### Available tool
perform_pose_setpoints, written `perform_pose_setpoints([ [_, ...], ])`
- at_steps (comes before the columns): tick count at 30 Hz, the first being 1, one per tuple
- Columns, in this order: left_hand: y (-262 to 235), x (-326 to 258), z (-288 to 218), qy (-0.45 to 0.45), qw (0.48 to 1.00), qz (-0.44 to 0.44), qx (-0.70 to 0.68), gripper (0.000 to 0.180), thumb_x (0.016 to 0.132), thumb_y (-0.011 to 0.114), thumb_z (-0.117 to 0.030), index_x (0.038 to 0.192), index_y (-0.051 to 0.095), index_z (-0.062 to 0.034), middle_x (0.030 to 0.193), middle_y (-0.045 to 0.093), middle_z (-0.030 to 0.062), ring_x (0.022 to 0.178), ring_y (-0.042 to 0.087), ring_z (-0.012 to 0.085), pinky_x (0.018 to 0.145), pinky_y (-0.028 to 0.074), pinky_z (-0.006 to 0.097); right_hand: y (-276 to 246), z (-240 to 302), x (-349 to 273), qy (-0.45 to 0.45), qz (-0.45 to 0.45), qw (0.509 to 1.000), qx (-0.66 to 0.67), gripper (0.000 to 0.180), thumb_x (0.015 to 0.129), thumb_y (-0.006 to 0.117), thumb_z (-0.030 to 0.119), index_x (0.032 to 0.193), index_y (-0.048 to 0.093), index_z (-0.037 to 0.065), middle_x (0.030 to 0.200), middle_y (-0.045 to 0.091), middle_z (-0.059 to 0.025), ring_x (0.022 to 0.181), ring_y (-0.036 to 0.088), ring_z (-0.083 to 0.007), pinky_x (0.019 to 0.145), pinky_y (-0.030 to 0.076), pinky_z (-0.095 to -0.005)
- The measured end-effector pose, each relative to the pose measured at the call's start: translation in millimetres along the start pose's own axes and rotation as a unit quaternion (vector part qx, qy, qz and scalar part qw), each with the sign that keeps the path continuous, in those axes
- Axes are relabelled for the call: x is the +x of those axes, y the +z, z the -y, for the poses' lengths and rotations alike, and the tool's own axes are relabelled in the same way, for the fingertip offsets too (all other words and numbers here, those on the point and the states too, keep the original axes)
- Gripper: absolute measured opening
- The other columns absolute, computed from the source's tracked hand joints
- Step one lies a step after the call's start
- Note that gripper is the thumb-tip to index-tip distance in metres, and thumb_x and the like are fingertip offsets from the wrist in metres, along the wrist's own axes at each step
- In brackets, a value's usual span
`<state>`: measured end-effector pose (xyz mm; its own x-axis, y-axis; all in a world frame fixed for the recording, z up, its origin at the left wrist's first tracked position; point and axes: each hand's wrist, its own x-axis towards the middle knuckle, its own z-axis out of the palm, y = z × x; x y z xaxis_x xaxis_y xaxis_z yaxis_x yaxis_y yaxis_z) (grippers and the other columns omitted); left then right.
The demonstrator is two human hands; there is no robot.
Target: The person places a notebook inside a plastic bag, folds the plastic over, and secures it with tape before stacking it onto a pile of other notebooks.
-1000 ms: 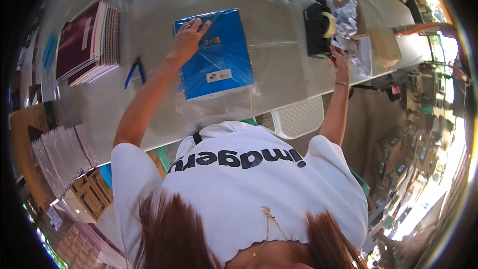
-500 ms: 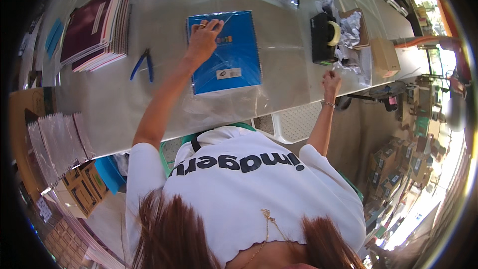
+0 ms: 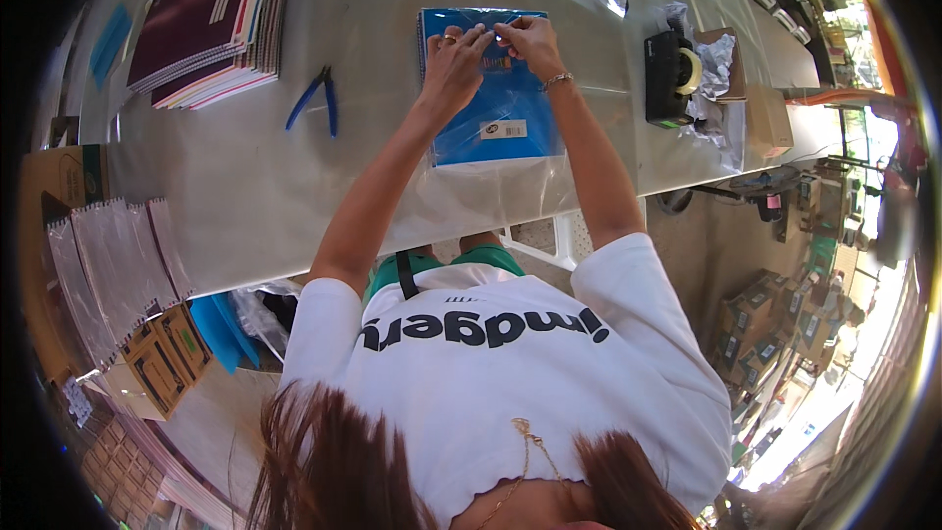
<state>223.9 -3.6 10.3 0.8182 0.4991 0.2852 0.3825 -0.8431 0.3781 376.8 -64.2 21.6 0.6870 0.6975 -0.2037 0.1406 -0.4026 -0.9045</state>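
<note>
A blue spiral-bound notebook (image 3: 461,137) in a clear plastic sleeve lies on the table before me, a white label near its lower edge. My left hand (image 3: 454,69) rests on its upper part, fingers stretched over the cover. Right beside those fingertips, my right hand (image 3: 531,45) is closed in a pinch above the cover. Whatever is in that pinch is too small to make out. To the right stands a black tape dispenser (image 3: 664,83) with a roll of clear tape (image 3: 690,71).
Maroon notebooks (image 3: 201,15) are stacked at the left, with blue-handled pliers (image 3: 316,103) nearer the middle. Crumpled paper (image 3: 714,67) and a cardboard box (image 3: 767,123) sit beyond the dispenser. Clear plastic covers the table (image 3: 363,186). More boxes (image 3: 756,324) stand at lower right.
My right hand has come from beside the tape dispenser to the notebook's top, meeting my left hand. The view has shifted, so the table items appear further right.
</note>
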Motion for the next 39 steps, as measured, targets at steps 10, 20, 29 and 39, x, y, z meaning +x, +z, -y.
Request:
perform_pose_setpoints([
  [10, -16, 47, 61, -0.215, 0.965, 0.104, -0.104, 0.053, 0.087, 0.050, -0.039, 0.136, 0.045, -0.0210, 0.137, 0.044, 0.0107, 0.130, 0.037, 0.0290, 0.106, 0.023, 0.055, -41, 16, -20, -0.017, 0.074, 0.962, -0.263, 0.053, 0.070, 0.074, 0.053, 0.066, 0.061, 0.003, 0.066, 0.064, -0.0061, 0.061, 0.062, -0.0141, 0.057, 0.048, -0.0314],
  [20, -42, -179, -35, -0.072, 0.991, 0.008, -0.117, 0.067, 0.081, 0.063, -0.008, 0.141, 0.038, -0.0202, 0.150, 0.028, 0.0090, 0.141, 0.019, 0.0305, 0.113, 0.018, 0.050, -67, -26, -220, -0.287, 0.027, 0.941, -0.178, 0.056, 0.080, 0.060, 0.005, 0.134, 0.045, 0.009, 0.135, 0.048, -0.0138, 0.128, 0.041, -0.0323, 0.112, 0.025, -0.0414],
  [29, -74, -251, -83, -0.079, 0.983, 0.039, -0.162, 0.068, 0.068, 0.049, 0.016, 0.128, 0.055, -0.0159, 0.134, 0.048, 0.0083, 0.130, 0.040, 0.0281, 0.110, 0.031, 0.043, -124, -81, -274, -0.297, 0.131, 0.925, -0.197, 0.066, 0.074, 0.047, -0.014, 0.136, 0.045, 0.010, 0.135, 0.049, -0.0115, 0.127, 0.043, -0.0327, 0.109, 0.031, -0.0431],
  [39, -86, -122, 28, 0.175, 0.939, 0.228, 0.188, 0.084, 0.077, 0.064, -0.035, 0.147, 0.018, -0.0274, 0.153, 0.016, -0.0031, 0.140, 0.020, 0.0192, 0.117, 0.021, 0.038, -135, -72, -131, -0.378, 0.241, 0.795, -0.409, 0.096, 0.063, 0.077, 0.028, 0.144, 0.025, 0.036, 0.154, 0.015, 0.0041, 0.142, 0.012, -0.0267, 0.117, 0.020, -0.0437],
])
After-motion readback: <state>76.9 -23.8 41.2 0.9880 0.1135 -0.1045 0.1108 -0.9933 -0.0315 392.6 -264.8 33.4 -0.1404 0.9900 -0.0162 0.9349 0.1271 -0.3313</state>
